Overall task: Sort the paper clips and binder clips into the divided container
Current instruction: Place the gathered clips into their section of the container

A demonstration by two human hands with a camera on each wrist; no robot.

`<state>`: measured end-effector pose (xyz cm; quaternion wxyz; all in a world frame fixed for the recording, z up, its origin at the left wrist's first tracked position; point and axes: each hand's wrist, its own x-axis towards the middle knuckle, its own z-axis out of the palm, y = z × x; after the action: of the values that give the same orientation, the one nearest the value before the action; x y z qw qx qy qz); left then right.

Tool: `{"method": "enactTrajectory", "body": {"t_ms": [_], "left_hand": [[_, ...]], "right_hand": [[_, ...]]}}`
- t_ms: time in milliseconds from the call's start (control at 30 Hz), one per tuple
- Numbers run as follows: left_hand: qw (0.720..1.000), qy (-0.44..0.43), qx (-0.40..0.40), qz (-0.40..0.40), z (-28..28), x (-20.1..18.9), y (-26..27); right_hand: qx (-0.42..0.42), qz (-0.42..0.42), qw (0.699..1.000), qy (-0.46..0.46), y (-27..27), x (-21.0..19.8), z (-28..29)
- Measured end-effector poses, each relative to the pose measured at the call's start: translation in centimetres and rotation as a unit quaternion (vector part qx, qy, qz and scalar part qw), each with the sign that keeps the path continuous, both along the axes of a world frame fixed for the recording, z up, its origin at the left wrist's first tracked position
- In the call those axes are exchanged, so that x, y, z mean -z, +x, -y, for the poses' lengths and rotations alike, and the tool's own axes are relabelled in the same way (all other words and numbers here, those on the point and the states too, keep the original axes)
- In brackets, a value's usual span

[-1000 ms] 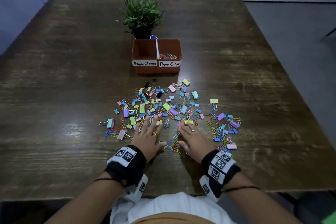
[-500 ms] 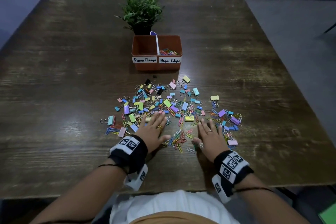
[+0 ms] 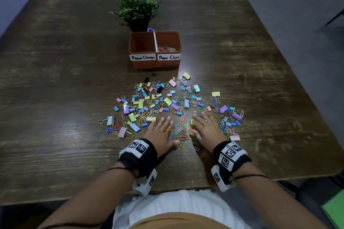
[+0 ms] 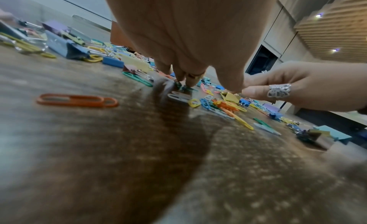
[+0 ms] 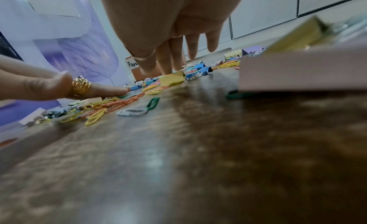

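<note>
Hands lie flat low in the middle of the head view: the left hand (image 3: 161,132) and the right hand (image 3: 205,129) rest palm down on the desk (image 3: 55,98), fingers straight and spread, each grip wide and holding nothing. Between them, just inside both thumbs, sits a small heap of paper clips (image 3: 181,135), mostly orange and yellow, with long axes running roughly up the frame toward the container (image 3: 155,62). Both hands flank the heap about equally, so a sweep inward from either side would gather it. The right wrist view shows the right fingertips touching a yellow binder clip (image 5: 172,78). The scatter of binder clips (image 3: 168,101) and further paper clips spreads above and to both sides of the hands, far too many and too tangled to count; they run to well over a hundred. One container stands higher in the frame, well apart from the hands, with two compartments: the right one, labelled Paper Clips, holds a small bunch, while the left, labelled Paper Clamps, looks bare. One potted plant (image 3: 137,5) stands just behind it.
</note>
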<state>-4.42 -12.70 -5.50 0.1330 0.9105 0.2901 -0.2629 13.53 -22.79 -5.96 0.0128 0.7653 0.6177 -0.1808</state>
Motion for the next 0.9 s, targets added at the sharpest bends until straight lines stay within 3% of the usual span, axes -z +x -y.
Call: {"method": "enactTrajectory", "body": {"t_ms": [67, 200, 333, 467, 667, 900], "left_hand": [[1.000, -0.005, 0.005, 0.007, 0.5, 0.0, -0.2], [0.999, 0.010, -0.003, 0.044, 1.2, -0.7, 0.0], [0.992, 0.027, -0.001, 0.122, 1.2, -1.5, 1.9], [0.982, 0.017, -0.019, 0.189, 0.4, -1.9, 4.6], [0.989, 0.018, -0.014, 0.144, -0.3, -1.5, 7.1], [0.987, 0.004, -0.033, 0.159, -0.5, -1.3, 7.4]], "right_hand": [[0.028, -0.039, 0.997, 0.067, -0.1, 0.1, 0.3], [0.196, -0.132, 0.962, 0.135, 0.1, 0.1, -0.6], [0.188, -0.133, 0.973, 0.030, 0.1, -0.2, -2.2], [0.194, -0.127, 0.971, 0.064, 0.3, 0.4, -2.3], [0.224, -0.117, 0.963, 0.092, 0.1, 0.8, -2.0], [0.310, -0.151, 0.925, 0.156, 1.6, -0.8, 0.7]]}}
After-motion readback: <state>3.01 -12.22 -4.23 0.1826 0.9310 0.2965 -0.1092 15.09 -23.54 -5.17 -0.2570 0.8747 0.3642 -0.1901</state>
